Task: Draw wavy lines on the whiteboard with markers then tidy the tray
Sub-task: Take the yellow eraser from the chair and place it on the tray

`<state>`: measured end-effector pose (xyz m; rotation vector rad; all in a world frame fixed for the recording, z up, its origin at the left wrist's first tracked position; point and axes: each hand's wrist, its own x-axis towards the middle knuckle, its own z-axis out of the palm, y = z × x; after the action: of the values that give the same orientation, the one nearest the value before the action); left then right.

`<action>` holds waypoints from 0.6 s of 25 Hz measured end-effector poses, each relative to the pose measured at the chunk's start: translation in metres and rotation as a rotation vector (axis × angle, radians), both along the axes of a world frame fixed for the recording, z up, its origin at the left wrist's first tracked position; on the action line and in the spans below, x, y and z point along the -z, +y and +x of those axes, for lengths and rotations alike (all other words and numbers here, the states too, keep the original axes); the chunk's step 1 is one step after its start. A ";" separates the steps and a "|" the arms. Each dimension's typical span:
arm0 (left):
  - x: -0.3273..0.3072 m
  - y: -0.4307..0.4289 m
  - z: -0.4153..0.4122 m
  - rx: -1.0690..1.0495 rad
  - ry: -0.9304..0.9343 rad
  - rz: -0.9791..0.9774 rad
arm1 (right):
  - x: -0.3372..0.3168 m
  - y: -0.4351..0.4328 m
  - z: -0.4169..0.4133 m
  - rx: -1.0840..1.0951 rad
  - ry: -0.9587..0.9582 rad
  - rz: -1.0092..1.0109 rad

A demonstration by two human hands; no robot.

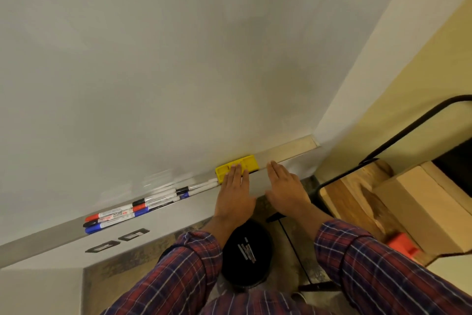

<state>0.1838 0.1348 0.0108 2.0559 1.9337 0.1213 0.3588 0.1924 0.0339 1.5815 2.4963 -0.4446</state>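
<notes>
The whiteboard point(178, 59) fills the upper view and shows no lines. Along its bottom edge runs a metal tray point(291, 150). Several markers point(143, 206) with red, black and blue caps lie end to end in rows on the tray's left part. A yellow eraser point(246, 162) sits in the tray to their right. My left hand point(235, 192) lies flat, its straight fingertips touching the eraser's front. My right hand point(286, 187) lies flat over the tray's front edge just right of the eraser, fingers straight, holding nothing.
A black-framed chair point(383, 151) with cardboard boxes point(419, 207) and wood pieces stands at the right. Below my hands a round black object point(246, 253) rests on the floor. Two black wall sockets point(117, 240) sit under the tray at left.
</notes>
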 end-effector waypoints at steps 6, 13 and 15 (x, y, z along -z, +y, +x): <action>-0.003 -0.018 0.079 0.057 0.038 0.056 | -0.009 -0.031 0.090 0.058 0.029 0.077; 0.000 -0.032 0.189 0.217 0.063 0.059 | 0.002 -0.078 0.215 0.202 0.028 0.085; 0.002 -0.036 0.219 0.263 0.063 0.053 | 0.006 -0.092 0.245 0.253 0.039 0.052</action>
<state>0.4029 0.0990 0.0093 2.3528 1.6916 0.0479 0.6040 0.1009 0.0281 1.9374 2.3613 -0.4486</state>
